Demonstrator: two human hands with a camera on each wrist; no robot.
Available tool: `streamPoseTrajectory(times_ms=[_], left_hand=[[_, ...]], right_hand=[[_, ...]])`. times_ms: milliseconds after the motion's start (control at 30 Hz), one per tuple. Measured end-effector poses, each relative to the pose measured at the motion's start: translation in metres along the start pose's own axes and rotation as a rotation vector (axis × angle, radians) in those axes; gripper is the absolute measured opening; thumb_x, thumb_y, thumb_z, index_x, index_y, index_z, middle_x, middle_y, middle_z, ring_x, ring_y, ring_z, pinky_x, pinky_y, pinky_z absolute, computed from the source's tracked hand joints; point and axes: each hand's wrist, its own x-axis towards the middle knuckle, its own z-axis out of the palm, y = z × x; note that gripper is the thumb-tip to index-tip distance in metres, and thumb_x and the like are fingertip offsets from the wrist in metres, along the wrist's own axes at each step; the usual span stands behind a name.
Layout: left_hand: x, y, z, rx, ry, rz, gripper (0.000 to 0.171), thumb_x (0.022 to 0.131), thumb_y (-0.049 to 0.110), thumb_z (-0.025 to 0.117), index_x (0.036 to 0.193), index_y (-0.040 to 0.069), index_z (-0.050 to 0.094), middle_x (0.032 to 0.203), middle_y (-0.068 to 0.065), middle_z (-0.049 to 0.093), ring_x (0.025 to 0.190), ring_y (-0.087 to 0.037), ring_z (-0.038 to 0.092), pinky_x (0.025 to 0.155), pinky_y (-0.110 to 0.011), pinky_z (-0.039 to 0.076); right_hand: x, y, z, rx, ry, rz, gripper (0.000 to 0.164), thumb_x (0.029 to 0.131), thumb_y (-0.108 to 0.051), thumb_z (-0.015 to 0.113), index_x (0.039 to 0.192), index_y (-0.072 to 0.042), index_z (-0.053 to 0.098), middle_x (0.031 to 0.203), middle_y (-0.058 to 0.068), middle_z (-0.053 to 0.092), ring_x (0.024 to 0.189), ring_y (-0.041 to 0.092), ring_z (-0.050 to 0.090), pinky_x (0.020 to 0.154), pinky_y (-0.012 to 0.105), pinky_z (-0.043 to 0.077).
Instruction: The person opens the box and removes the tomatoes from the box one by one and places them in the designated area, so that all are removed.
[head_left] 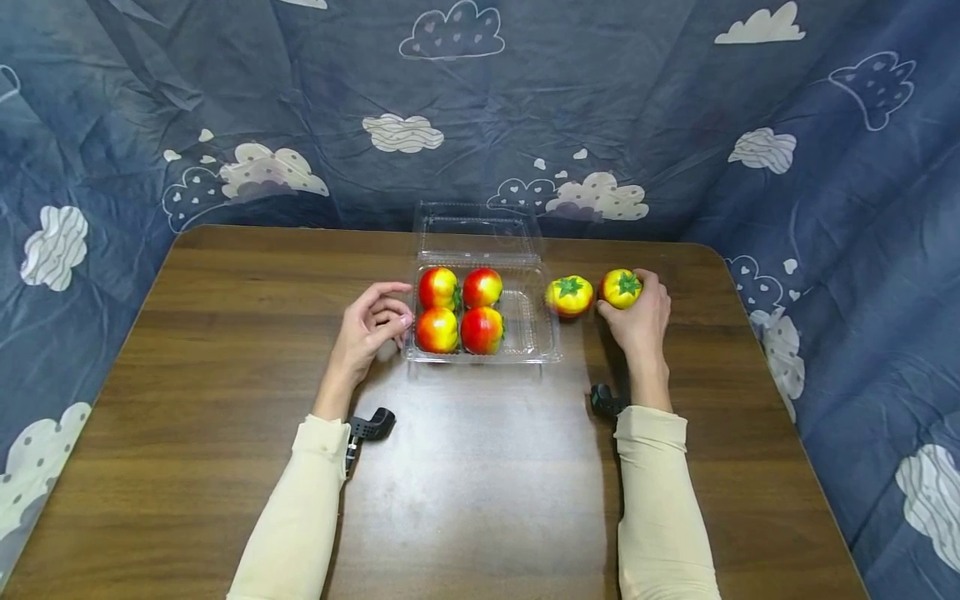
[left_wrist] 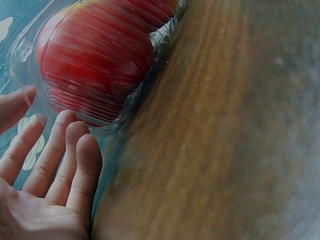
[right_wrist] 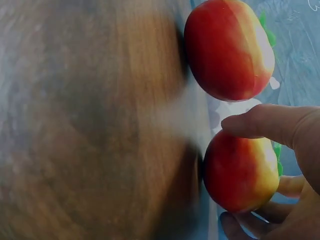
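Observation:
A clear plastic clamshell container (head_left: 525,321) lies with its lid (head_left: 480,233) folded back. Several red-and-yellow fruits, one of them (head_left: 437,330) at the front left, fill its left and middle part; its right part holds none. My left hand (head_left: 369,325) is at the container's left edge, fingertips against or very near the clear wall, fingers loosely extended. To the right of the container, a fruit with a green leafy top (head_left: 570,296) sits on the table. My right hand (head_left: 641,317) grips another such fruit (right_wrist: 240,172) between thumb and fingers.
The brown wooden table (head_left: 480,483) reaches back to a blue cloth backdrop (head_left: 480,125) with cloud prints. A dark wrist camera (head_left: 375,423) is worn at the left wrist, another (head_left: 603,400) at the right.

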Motion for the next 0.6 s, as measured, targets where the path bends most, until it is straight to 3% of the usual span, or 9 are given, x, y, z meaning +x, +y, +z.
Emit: streamPoseTrajectory(times_ms=[300,600], left_hand=[[0.002,0.0,0.001,0.007,-0.001,-0.002,0.045,0.091,-0.011,0.069,0.135,-0.009,0.059,0.092,-0.017,0.068,0.062,-0.025,0.061,0.05,-0.034,0.057],[0.001,0.0,0.001,0.002,0.005,-0.007,0.045,0.091,-0.011,0.07,0.135,-0.009,0.059,0.092,-0.016,0.069,0.063,-0.025,0.062,0.05,-0.034,0.057]], right_hand=[[-0.002,-0.006,-0.008,0.004,-0.012,0.009,0.084,0.091,-0.021,0.082,0.159,-0.007,0.036,0.155,0.023,0.042,0.144,0.041,0.037,0.126,0.055,0.03],[-0.004,-0.018,-0.016,0.056,0.122,-0.12,0.071,0.088,-0.021,0.078,0.152,-0.007,0.049,0.151,0.021,0.05,0.141,0.039,0.044,0.122,0.052,0.033]])
